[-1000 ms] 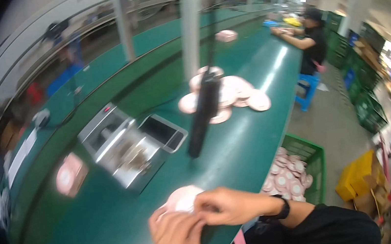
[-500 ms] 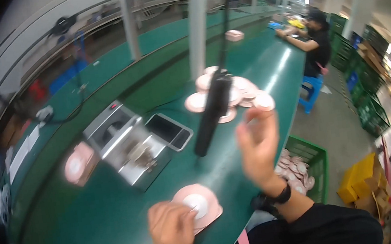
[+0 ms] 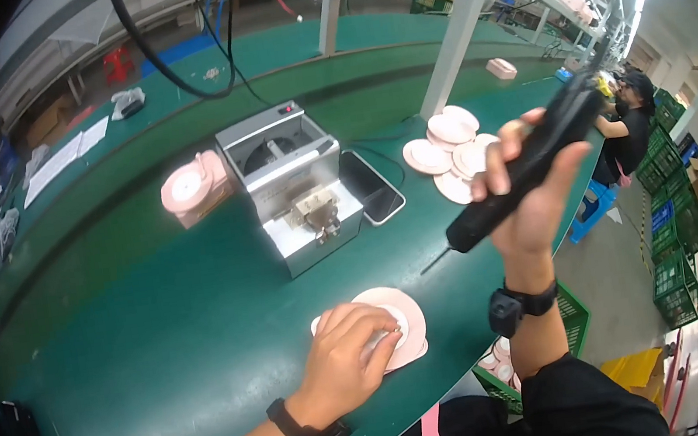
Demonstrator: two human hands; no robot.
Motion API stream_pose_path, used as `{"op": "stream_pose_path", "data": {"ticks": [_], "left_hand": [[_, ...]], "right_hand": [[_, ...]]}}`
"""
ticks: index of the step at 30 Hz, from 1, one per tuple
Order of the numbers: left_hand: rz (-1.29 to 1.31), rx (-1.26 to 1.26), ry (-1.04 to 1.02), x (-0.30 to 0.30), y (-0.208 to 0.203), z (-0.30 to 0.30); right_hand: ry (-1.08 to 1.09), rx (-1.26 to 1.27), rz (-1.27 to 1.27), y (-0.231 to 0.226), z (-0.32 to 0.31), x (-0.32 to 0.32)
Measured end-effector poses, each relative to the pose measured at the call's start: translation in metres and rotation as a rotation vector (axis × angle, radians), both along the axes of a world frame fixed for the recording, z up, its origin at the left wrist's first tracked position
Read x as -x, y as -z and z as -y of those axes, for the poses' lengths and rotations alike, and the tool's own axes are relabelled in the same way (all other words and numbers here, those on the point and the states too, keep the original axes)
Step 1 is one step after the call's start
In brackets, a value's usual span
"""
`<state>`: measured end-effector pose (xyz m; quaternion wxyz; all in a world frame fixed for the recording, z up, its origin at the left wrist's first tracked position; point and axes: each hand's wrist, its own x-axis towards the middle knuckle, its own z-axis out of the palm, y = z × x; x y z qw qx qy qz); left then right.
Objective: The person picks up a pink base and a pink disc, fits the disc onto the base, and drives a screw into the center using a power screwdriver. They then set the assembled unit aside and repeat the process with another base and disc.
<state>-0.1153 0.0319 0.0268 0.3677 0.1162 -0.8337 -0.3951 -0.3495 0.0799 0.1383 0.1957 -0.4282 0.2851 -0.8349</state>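
My right hand (image 3: 527,221) is wrapped round a black electric screwdriver (image 3: 527,166), which is tilted with its thin bit pointing down and left above the bench. Lower down, my left hand (image 3: 345,355) rests on a pink round part (image 3: 411,320) with a white centre. Its thumb and fingertips pinch together over that centre; whatever they hold is too small to make out. Beyond it stands a silver machine with a metal feed head (image 3: 313,214). Several pink discs (image 3: 452,129) lie in a loose pile left of the screwdriver.
Left of the machine sits another pink part (image 3: 190,186). A grey-rimmed tray (image 3: 390,211) lies to its right. Below the bench edge, a green crate (image 3: 575,316) holds pink discs. A co-worker (image 3: 632,123) sits at the far right. Dark cables (image 3: 200,88) hang over the bench.
My right hand has moved up from near the pile and taken hold of the hanging screwdriver, tilting it. My left hand stays at the pink part. The view has shifted.
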Motion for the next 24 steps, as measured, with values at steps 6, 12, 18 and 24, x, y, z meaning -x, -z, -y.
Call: {"op": "stream_pose_path", "data": {"ticks": [6, 12, 18, 24], "left_hand": [[-0.021, 0.003, -0.011, -0.001, 0.002, 0.001], [-0.014, 0.004, 0.000, 0.001, 0.000, 0.000], [-0.013, 0.011, -0.003, -0.001, 0.001, -0.001], [-0.005, 0.025, -0.012, -0.002, 0.002, 0.000]], "right_hand": [[-0.297, 0.116, -0.040, -0.008, -0.013, -0.046], [-0.303, 0.049, -0.116, 0.002, -0.009, -0.053], [-0.292, 0.066, -0.181, -0.003, -0.011, -0.055], [-0.257, 0.022, -0.194, -0.003, -0.010, -0.063]]}}
